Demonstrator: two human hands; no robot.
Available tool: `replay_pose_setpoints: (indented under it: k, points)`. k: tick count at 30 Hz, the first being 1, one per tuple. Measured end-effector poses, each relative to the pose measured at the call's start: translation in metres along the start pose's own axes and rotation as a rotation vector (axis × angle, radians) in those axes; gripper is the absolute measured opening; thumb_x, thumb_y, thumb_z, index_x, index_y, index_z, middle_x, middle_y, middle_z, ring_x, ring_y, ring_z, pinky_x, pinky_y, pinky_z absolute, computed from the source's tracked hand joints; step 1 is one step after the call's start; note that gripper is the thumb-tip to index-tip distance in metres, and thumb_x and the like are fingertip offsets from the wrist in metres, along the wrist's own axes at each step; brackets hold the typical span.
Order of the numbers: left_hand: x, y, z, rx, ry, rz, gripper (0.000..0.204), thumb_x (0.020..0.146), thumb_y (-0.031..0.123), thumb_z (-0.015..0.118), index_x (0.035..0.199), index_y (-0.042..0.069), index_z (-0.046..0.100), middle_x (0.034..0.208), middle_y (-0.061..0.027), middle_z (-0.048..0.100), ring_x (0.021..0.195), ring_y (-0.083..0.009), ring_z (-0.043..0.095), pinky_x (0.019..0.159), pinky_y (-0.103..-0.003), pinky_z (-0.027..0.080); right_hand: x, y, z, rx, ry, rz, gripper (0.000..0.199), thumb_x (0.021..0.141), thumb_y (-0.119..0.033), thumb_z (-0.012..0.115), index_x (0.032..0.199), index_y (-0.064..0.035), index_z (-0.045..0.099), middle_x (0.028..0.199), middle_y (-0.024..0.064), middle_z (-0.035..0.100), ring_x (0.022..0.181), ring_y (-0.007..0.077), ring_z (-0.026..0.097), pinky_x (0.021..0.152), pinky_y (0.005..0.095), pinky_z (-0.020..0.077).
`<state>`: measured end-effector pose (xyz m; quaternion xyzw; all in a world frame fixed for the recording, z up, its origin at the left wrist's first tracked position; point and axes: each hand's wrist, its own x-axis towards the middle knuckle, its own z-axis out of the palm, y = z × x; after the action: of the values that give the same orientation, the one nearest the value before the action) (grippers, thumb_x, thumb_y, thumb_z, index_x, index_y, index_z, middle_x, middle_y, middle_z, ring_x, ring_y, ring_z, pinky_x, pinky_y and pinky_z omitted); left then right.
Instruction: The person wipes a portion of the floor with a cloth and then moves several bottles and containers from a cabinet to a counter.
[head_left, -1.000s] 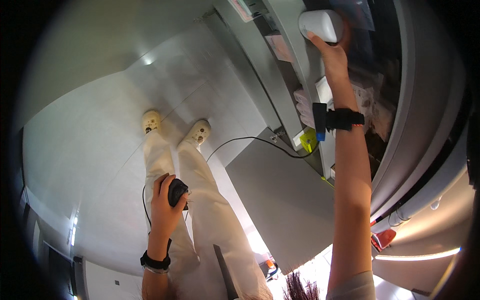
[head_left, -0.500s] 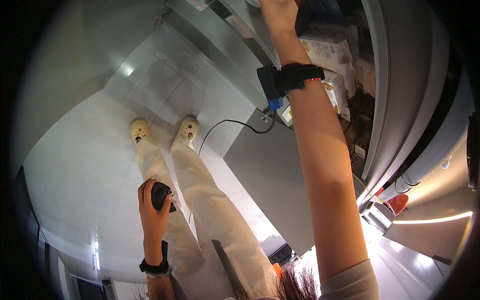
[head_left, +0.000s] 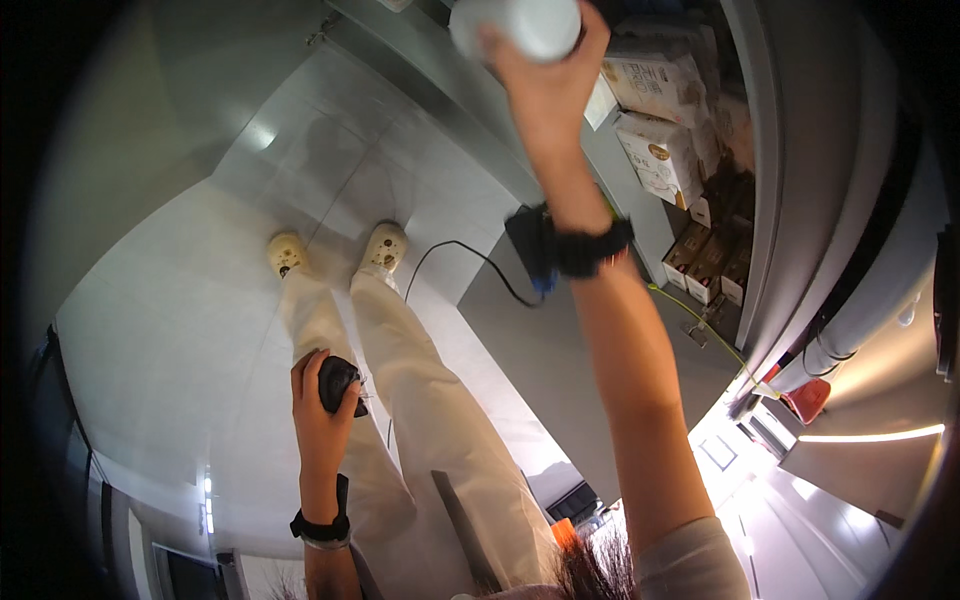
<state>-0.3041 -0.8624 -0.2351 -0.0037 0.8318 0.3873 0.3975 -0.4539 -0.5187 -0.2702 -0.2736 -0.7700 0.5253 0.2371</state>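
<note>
2 hands occupied: left hand (head_left: 320, 412), fingers curled around dark rounded object (head_left: 340, 382); white rounded container (head_left: 542, 25) in right hand (head_left: 550, 88), fingers wide around it, left of shelved packages (head_left: 655, 155). Judged step: handling container; next move calls for steady grip.

Open air betw. my L hand (head_left: 325, 405) & R forearm (head_left: 650, 390), above trouser legs (head_left: 430, 400); hand could pass there. Blk cable (head_left: 453, 242) loops across upper part, up to R wrist strap (head_left: 590, 245): snag. Grey cabinet door (head_left: 540, 350) below R forearm blocks way down; yellow-green cord (head_left: 712, 325) slants nr its R end. Shelf side tight: white packs (head_left: 655, 160) & brown boxes (head_left: 695, 255) crowd it, grey frame (head_left: 775, 150) walls far side. Both grips full: white rounded container (head_left: 515, 28) R (blurred, cut by top edge), blk handheld device (head_left: 340, 383) L.
</note>
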Motion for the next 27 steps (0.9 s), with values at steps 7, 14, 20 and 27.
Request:
replay_pose_setpoints:
  k: [7, 14, 20, 27]
  points:
    - [-0.003, 0.008, -0.009, 0.085, -0.053, 0.102, 0.047, 0.078, 0.012, 0.066, 0.121, 0.006, 0.047, 0.121, -0.0137, 0.046, 0.110, -0.0322, 0.049, 0.092, -0.039, 0.042, -0.143, -0.004, -0.126, -0.292, 0.114, 0.145, 0.084, 0.061, -0.017, 0.083, 0.128, -0.0003, 0.034, 0.122, 0.0136, 0.044, 0.112, 0.0222, 0.046, 0.098, 0.0343, 0.0369]
    - [-0.013, 0.008, -0.019, 0.144, -0.075, 0.121, 0.047, 0.077, 0.011, 0.066, 0.120, 0.004, 0.048, 0.119, -0.0142, 0.048, 0.110, -0.0316, 0.049, 0.094, -0.039, 0.040, -0.143, 0.032, -0.290, -0.683, 0.249, 0.269, 0.079, 0.062, -0.018, 0.083, 0.125, 0.0007, 0.039, 0.116, 0.0157, 0.050, 0.108, 0.0230, 0.049, 0.094, 0.0335, 0.0392]
    - [-0.027, 0.015, 0.008, 0.152, 0.047, 0.092, 0.045, 0.077, 0.011, 0.064, 0.119, 0.002, 0.049, 0.117, -0.0148, 0.049, 0.109, -0.0305, 0.049, 0.094, -0.039, 0.039, -0.091, 0.085, -0.346, -0.776, 0.083, 0.563, 0.080, 0.068, -0.025, 0.079, 0.131, 0.0009, 0.038, 0.121, 0.0155, 0.051, 0.110, 0.0216, 0.049, 0.093, 0.0304, 0.0390]
    - [-0.053, 0.034, 0.080, 0.081, -0.022, 0.157, 0.047, 0.076, 0.011, 0.067, 0.119, 0.002, 0.049, 0.118, -0.0142, 0.050, 0.111, -0.0304, 0.049, 0.096, -0.038, 0.038, -0.077, 0.144, -0.368, -0.522, 0.020, 0.296, 0.085, 0.067, -0.024, 0.081, 0.134, 0.0000, 0.035, 0.126, 0.0153, 0.048, 0.114, 0.0232, 0.046, 0.096, 0.0315, 0.0362]
